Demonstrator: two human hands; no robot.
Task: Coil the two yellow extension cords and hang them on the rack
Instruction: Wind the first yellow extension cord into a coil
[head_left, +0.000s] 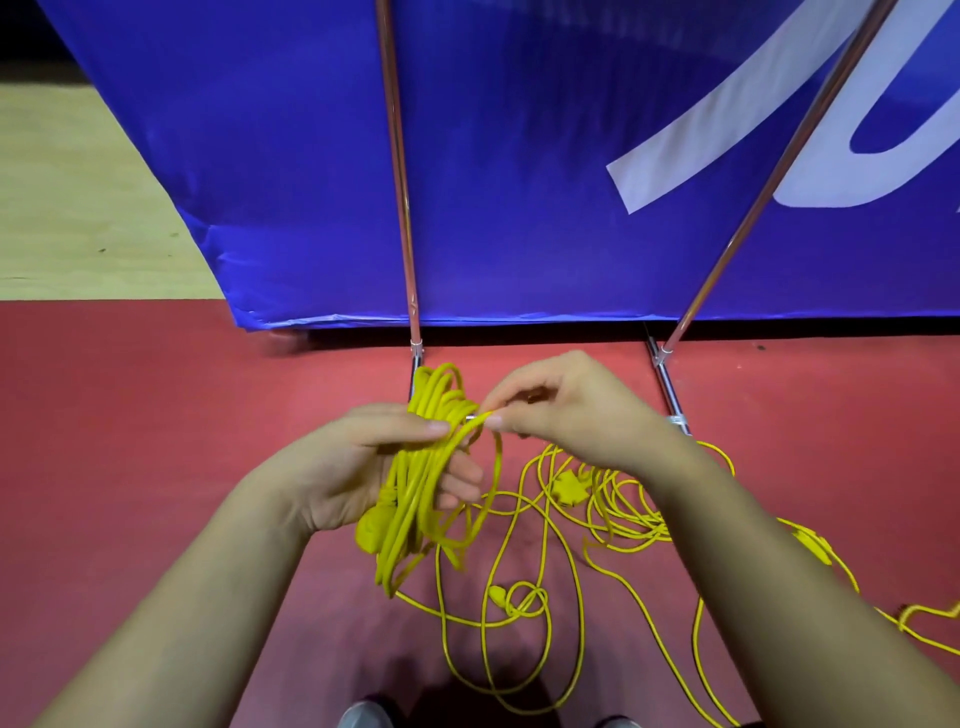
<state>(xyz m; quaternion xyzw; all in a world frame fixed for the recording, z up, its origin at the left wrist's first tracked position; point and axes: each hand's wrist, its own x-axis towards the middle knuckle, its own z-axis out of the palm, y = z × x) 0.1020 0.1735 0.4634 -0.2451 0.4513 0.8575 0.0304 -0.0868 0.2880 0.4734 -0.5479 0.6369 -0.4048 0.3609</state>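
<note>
My left hand (358, 462) grips a bundle of coiled yellow extension cord (421, 483), with a plug end hanging at the bundle's lower left. My right hand (566, 410) pinches a strand of the same cord just right of the coil's top. More yellow cord (550, 587) lies in loose tangled loops on the red floor below and to the right, with a yellow multi-socket block (566, 486) partly hidden under my right wrist. The rack's two metal poles (402, 208) rise in front of me, their feet resting on the floor just behind my hands.
A blue banner (519, 156) with white lettering hangs behind the poles, its lower edge just above the floor. Pale wooden flooring (78, 208) lies at the far left. My shoes (363, 717) show at the bottom edge among the cord loops.
</note>
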